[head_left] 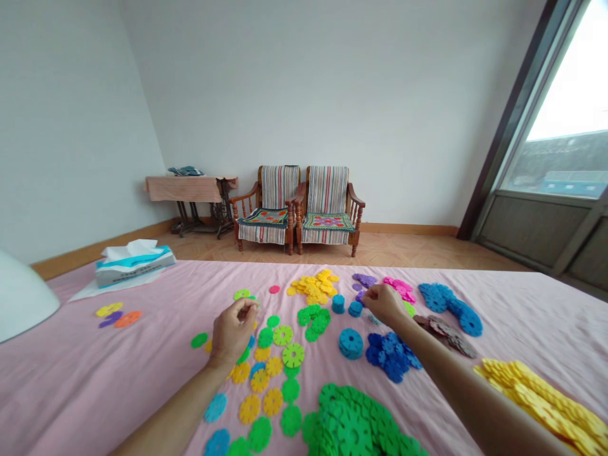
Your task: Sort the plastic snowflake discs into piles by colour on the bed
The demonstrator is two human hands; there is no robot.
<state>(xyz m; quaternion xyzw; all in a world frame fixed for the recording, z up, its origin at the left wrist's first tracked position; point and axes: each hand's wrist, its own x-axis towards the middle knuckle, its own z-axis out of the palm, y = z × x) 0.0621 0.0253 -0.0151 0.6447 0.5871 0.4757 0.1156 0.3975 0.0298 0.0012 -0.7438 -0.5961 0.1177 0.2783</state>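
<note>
My left hand (234, 332) is closed in a pinch over the left part of the spread of notched plastic discs; whatever its fingertips hold, if anything, is too small to make out. Just beyond it lies a lime-green disc (241, 294), and below it are yellow discs (249, 409) and green discs (291, 420). At the right, my right hand (387, 304) has thumb and fingers pressed together beside some purple discs (364, 280). What they grip is hidden. Close to its fingertips stand a small blue stack (354, 308) and a taller blue stack (338, 304).
A big green pile (354, 424) lies nearest me, with dark blue discs (392, 356), brown discs (446, 335) and a long yellow row (546, 402) to the right. A tissue box (135, 266) sits at the left on the pink cloth (118, 367). Two chairs (327, 218) stand beyond.
</note>
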